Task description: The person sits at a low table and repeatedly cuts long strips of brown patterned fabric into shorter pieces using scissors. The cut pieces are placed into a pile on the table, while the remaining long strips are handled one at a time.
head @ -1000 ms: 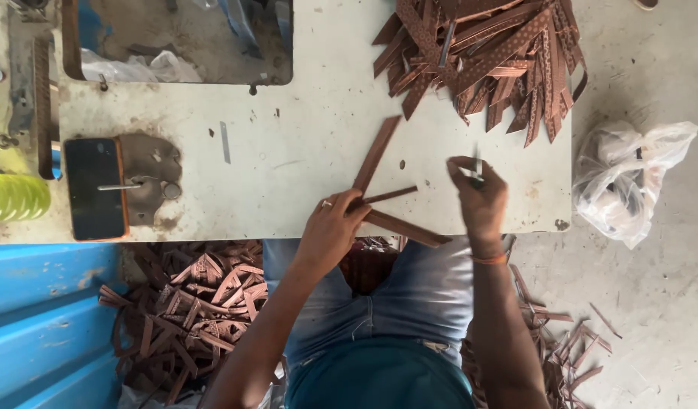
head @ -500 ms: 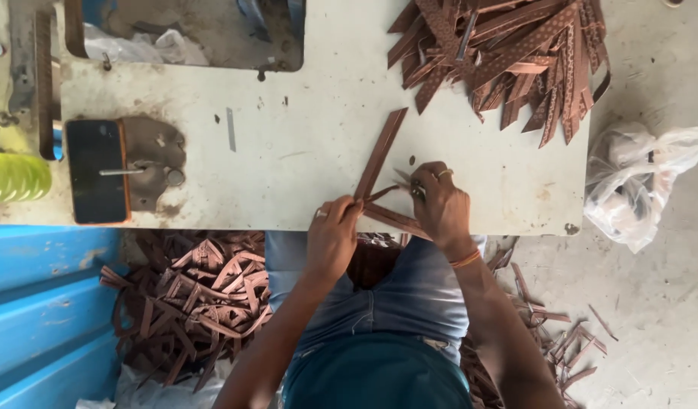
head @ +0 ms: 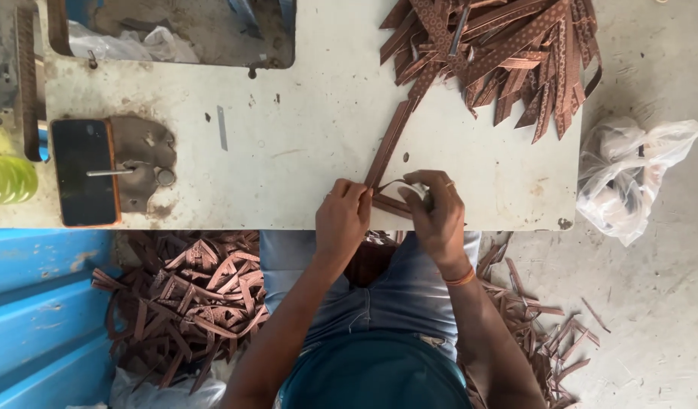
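At the near edge of the white bench [head: 288, 151], the person's left hand [head: 341, 220] and right hand [head: 436, 216] meet over a long brown strip [head: 387, 144] that runs up towards the far right corner. Both hands pinch tight on its near end, seemingly folding it into a loop. A large heap of straight strips [head: 500, 53] fills that far right corner, which looks like plenty left to do. On the floor beside the blue panel [head: 38, 303], a pile of folded pieces [head: 190, 295] suggests many are finished.
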